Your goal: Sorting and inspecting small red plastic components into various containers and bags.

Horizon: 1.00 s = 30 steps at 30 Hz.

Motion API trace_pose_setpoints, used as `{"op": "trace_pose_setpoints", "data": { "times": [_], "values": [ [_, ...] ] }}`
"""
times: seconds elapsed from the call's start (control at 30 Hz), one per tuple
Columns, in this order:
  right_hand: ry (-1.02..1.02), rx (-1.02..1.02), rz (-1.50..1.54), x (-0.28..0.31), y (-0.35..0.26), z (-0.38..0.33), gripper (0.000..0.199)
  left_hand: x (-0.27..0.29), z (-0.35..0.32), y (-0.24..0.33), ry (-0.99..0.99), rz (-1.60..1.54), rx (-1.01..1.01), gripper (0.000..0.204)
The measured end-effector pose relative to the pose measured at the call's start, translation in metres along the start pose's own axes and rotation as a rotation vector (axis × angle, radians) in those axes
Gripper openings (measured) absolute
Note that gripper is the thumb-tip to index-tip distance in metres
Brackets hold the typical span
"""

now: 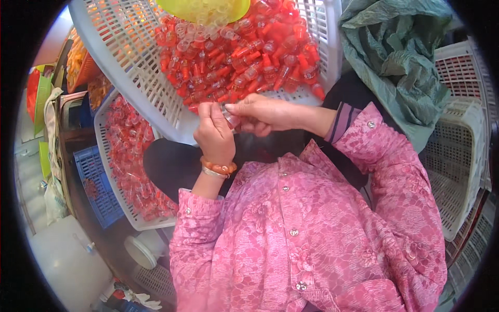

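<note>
The person's pink floral jacket (291, 208) was nearest, on the near side of the large white basket (104, 67), which served as the reference for all positions. The left hand (215, 136) was located at the basket's near edge, fingers closed on a small clear-and-reddish part (232, 120); an orange bracelet (221, 169) encircled that wrist. The right hand (265, 115) met it from the right at the same edge, thumb and fingers pinched on the same part. The part was thus held between the fingertips of both hands; any marking on it was too small to read, and the fingers partly covered its shape. Inside the basket, beyond the hands, lay a pile of red and clear parts (249, 67). Clear rings (189, 31) rested on the pile's far portion, against a yellow-green bowl (179, 7). Left of the basket stood a second white crate (153, 224), loaded with similar red-and-clear pieces (132, 156); a blue basket (106, 208) adjoined it, farther left. Right of the large basket, a crumpled green sack (405, 67) was positioned just beside its wall, and a white slotted crate (444, 161) stood farther right.
</note>
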State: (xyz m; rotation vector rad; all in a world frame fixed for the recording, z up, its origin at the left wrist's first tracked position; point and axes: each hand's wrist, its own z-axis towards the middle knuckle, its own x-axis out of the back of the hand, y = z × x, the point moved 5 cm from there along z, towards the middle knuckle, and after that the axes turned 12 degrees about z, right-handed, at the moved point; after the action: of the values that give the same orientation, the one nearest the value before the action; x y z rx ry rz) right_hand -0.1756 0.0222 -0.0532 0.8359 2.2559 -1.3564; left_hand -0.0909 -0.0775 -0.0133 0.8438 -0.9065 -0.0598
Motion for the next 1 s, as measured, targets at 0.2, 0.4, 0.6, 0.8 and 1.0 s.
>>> {"op": "trace_pose_setpoints", "data": {
  "times": [0.2, 0.4, 0.6, 0.8, 1.0],
  "values": [
    [0.093, 0.3, -0.297, -0.013, -0.016, 0.003, 0.038, 0.016, 0.0, -0.003, -0.157, 0.004, 0.043, 0.029],
    [0.03, 0.476, -0.513, -0.022, -0.015, 0.005, 0.034, 0.011, -0.011, -0.02, -0.142, -0.163, 0.255, 0.022],
    [0.011, 0.068, -0.17, -0.009, -0.001, -0.006, 0.036, 0.009, -0.029, 0.0, -0.022, -0.004, 0.107, 0.019],
    [-0.076, -0.073, -0.126, -0.016, -0.001, 0.01, 0.037, 0.025, -0.033, -0.008, 0.048, 0.113, -0.111, 0.011],
    [0.365, 0.369, -0.797, 0.029, -0.064, 0.064, 0.045, 0.122, -0.003, -0.04, 0.46, 0.177, 0.119, 0.019]
  ]
}}
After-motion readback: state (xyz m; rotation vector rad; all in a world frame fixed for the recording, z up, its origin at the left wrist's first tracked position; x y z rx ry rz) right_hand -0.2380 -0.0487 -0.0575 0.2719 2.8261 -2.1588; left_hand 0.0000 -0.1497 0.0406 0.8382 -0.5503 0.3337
